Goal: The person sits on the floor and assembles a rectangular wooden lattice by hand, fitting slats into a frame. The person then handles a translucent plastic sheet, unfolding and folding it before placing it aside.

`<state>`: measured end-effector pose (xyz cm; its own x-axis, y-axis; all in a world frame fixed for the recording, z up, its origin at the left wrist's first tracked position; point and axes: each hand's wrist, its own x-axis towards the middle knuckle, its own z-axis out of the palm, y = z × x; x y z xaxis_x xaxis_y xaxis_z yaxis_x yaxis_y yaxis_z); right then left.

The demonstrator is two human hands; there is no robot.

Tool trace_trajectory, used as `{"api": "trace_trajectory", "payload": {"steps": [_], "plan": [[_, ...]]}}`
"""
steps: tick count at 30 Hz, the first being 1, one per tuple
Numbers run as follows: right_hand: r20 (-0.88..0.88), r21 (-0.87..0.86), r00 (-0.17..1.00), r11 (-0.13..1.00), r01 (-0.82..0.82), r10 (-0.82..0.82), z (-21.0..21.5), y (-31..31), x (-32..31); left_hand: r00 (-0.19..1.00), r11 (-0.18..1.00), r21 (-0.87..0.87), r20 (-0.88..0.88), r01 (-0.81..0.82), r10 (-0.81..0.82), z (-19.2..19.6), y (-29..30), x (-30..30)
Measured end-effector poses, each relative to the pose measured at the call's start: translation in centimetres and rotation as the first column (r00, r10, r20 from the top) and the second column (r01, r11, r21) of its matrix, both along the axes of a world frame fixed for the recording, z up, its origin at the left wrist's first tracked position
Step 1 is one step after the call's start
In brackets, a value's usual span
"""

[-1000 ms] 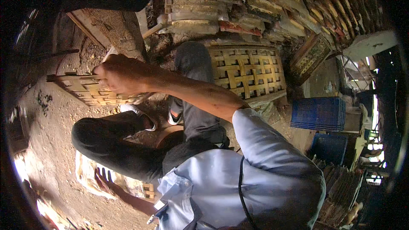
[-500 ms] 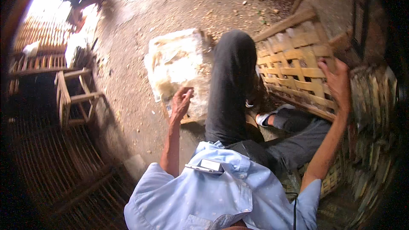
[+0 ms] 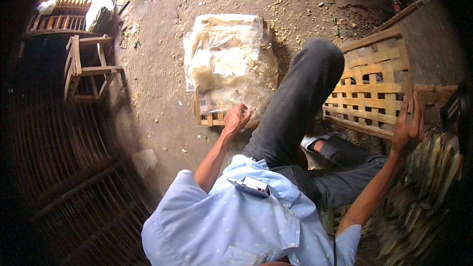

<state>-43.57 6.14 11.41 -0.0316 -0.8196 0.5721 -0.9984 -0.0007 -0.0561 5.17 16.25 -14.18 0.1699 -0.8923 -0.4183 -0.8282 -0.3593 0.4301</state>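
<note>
Left hand (image 3: pixel 237 117): fingers curled at the near edge of a translucent plastic sheet (image 3: pixel 224 51) — grip cannot be confirmed. Right hand (image 3: pixel 409 125): open, fingers extended along the outer edge of a yellowish woven-bamboo tray (image 3: pixel 377 88) (tilted, beside the dark-trousered knee (image 3: pixel 319 61)). The sheet covers most of a rectangular wood-rimmed lattice tray (image 3: pixel 198 109). Farther left stands a brown wooden stool frame (image 3: pixel 101 70).

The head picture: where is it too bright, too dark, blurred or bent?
In the head view, the pale sheeting beside the left hand glares almost white; in that view, the slatted rack at lower left sinks into shadow, its slats bowing; also in the head view, the piled layers at lower right look smeared, and the corners go black.
</note>
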Motion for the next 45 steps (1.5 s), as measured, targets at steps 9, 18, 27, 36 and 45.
{"api": "trace_trajectory", "payload": {"steps": [9,18,27,36,45], "plan": [[0.607,0.076,0.795,0.994,-0.077,0.015,-0.8,2.7,4.1,0.912,0.813,0.424,0.27,-0.4,0.308,-4.6,4.3,4.6],[0.517,0.382,0.851,0.915,-0.132,-0.093,-2.0,1.7,4.0,0.307,0.426,0.61,-0.296,-0.669,0.905,-6.0,6.4,3.0],[0.804,0.191,0.592,0.924,-0.332,0.047,1.2,-0.9,7.2,0.511,0.8,-0.293,-0.86,-0.523,0.019,12.0,-5.7,8.6],[0.728,-0.115,0.213,0.422,-0.899,0.652,4.4,-8.5,24.9,0.687,0.913,-0.332,-0.609,0.235,-0.398,34.1,-18.7,2.0],[0.957,-0.224,-0.026,0.68,-0.698,0.289,1.7,-14.4,25.6,0.873,0.69,-0.54,0.236,0.482,-0.426,32.5,-23.1,6.4]]}}
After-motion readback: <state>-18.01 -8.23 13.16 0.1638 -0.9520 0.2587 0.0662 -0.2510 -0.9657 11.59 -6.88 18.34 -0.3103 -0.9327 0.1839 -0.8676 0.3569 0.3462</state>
